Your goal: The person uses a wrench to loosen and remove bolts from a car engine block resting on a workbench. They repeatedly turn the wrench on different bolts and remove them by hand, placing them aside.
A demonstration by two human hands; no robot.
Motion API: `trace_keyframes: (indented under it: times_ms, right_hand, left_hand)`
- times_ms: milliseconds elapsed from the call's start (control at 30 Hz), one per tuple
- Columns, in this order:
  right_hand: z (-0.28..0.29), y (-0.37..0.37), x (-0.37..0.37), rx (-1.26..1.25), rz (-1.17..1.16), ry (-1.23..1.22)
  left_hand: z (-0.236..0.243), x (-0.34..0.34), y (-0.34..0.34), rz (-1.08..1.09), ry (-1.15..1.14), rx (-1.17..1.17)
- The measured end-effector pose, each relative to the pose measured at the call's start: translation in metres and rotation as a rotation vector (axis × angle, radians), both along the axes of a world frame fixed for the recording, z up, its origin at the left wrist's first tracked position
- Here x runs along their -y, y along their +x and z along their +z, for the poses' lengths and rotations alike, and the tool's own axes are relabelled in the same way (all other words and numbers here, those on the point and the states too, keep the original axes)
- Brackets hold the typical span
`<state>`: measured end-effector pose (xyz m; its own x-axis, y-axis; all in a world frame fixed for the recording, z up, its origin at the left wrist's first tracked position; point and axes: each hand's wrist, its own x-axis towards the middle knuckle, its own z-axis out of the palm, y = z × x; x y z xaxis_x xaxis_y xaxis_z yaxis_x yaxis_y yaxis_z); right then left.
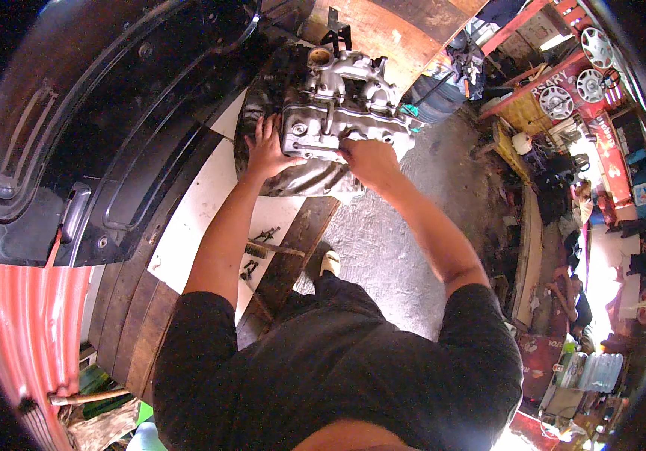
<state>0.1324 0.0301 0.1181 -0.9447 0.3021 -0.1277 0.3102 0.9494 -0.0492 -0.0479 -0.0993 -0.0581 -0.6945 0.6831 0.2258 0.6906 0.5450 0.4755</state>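
Observation:
A grey cast-metal engine block (338,113) with a valve cover and intake piece on top rests on the white top of a wooden workbench (203,203). My left hand (269,149) lies flat against the engine's left side, fingers spread. At the lower edge of the valve cover, my right hand (368,159) is curled around the metal; whether it holds a small tool is hidden. A few small dark bolts and bits (257,252) lie on the bench near my left forearm.
A large black car body panel (113,128) leans at the left, beside red corrugated sheet (22,331). A concrete floor (390,240) lies to the right. Further right are shelves, wheel covers (557,101), a blue barrel (436,98) and other people sitting.

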Motion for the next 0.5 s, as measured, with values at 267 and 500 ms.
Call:
trace_keyframes:
  times_ms: [267,500]
  right_hand:
    - [-0.21,0.056,0.015,-0.394,-0.641,-1.458]
    - [-0.269,0.02,0.049,-0.585,-0.659,-1.609]
  left_hand:
    - [-0.002,-0.008,-0.001,-0.006,-0.039,0.013]
    - [0.01,-0.014,0.01,0.046,-0.044,-0.008]
